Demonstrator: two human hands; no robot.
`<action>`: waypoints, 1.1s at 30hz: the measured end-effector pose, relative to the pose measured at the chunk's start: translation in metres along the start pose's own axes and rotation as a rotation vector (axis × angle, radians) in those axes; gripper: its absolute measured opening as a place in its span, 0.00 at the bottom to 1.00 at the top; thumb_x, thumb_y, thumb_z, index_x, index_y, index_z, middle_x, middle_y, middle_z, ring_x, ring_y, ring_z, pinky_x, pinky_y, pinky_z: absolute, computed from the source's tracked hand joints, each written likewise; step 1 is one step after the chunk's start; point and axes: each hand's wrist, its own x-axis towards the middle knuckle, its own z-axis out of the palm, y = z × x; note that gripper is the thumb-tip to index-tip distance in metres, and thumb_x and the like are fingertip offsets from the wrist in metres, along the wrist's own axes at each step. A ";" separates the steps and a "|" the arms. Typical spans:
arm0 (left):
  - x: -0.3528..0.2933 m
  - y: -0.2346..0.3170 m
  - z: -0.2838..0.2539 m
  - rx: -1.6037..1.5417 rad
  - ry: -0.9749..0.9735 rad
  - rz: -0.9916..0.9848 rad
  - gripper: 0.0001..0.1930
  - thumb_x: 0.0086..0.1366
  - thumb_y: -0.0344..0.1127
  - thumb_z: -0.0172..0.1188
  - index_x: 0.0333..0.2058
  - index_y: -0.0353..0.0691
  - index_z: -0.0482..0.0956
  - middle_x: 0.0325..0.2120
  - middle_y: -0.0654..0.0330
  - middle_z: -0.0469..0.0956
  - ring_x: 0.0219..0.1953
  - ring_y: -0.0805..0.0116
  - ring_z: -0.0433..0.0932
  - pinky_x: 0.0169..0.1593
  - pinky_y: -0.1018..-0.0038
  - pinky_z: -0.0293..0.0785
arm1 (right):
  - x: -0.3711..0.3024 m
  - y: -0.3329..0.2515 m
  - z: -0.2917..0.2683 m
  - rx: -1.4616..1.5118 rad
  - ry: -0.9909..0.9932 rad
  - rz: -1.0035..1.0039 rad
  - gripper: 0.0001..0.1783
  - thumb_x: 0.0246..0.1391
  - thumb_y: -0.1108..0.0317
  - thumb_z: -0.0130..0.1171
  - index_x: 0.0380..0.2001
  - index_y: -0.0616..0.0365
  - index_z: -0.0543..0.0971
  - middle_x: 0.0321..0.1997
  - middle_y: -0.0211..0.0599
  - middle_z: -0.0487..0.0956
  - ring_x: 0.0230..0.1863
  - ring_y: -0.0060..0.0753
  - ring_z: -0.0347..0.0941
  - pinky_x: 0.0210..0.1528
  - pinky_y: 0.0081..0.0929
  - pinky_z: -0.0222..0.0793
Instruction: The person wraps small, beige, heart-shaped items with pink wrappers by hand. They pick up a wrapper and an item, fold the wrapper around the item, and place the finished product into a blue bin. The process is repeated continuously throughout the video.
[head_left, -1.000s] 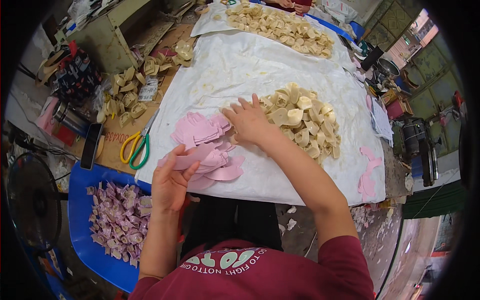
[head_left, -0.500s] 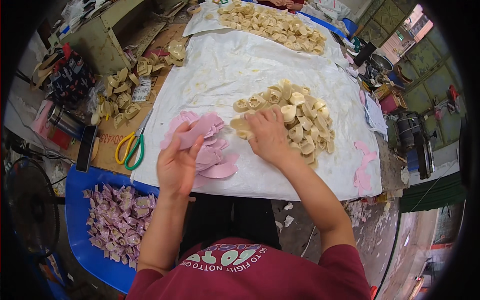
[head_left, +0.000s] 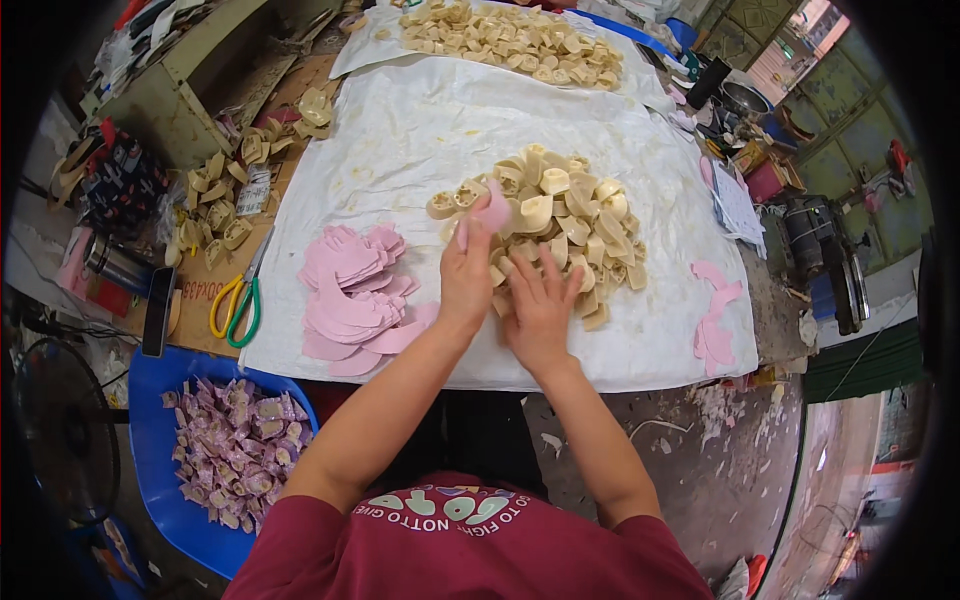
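Note:
My left hand [head_left: 466,285] pinches a thin curved pink piece [head_left: 493,210], held up over the near left edge of a heap of beige moulded cup-like pieces [head_left: 572,205]. Beside it, my right hand [head_left: 540,308] has its fingers spread against the near side of that heap; no piece shows plainly in its grip. To the left lies a stack of similar curved pink pieces [head_left: 345,290] on the white sheet [head_left: 400,150] covering the table.
Yellow-and-green-handled scissors [head_left: 240,300] and a phone [head_left: 158,312] lie on the left. Below them a blue tub [head_left: 150,440] holds many purple-wrapped pieces. Pink scraps [head_left: 715,320] lie at the right; another beige heap [head_left: 510,45] covers the far end.
My left hand has gone right from the pink stack to the beige heap, carrying a pink piece. My right hand has shifted slightly and spread its fingers. The view has also shifted.

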 end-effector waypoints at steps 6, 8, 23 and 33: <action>0.008 -0.001 -0.028 -0.236 0.010 -0.107 0.26 0.74 0.47 0.40 0.64 0.39 0.59 0.59 0.57 0.66 0.60 0.66 0.65 0.64 0.67 0.57 | -0.014 0.014 -0.002 0.109 -0.014 -0.027 0.25 0.38 0.79 0.56 0.45 0.56 0.77 0.57 0.32 0.73 0.65 0.48 0.59 0.70 0.60 0.34; 0.003 0.002 -0.029 -0.328 0.015 -0.131 0.25 0.74 0.47 0.40 0.64 0.42 0.59 0.60 0.60 0.65 0.60 0.66 0.66 0.63 0.66 0.58 | -0.019 0.018 -0.007 0.076 -0.032 -0.035 0.23 0.39 0.78 0.57 0.45 0.57 0.77 0.57 0.34 0.73 0.65 0.49 0.58 0.70 0.60 0.35; 0.002 0.047 -0.059 -0.423 0.031 -0.196 0.25 0.74 0.46 0.42 0.63 0.40 0.61 0.58 0.61 0.68 0.59 0.69 0.66 0.61 0.65 0.59 | 0.033 -0.054 0.014 0.323 0.022 -0.058 0.26 0.41 0.72 0.60 0.47 0.67 0.73 0.50 0.45 0.74 0.55 0.47 0.65 0.64 0.46 0.53; -0.032 0.099 -0.119 -0.296 0.192 -0.109 0.22 0.71 0.39 0.49 0.56 0.29 0.66 0.56 0.52 0.69 0.57 0.61 0.70 0.56 0.63 0.73 | 0.085 -0.056 0.042 -0.003 -0.426 -0.244 0.16 0.43 0.73 0.57 0.39 0.57 0.80 0.40 0.39 0.80 0.46 0.41 0.70 0.55 0.40 0.56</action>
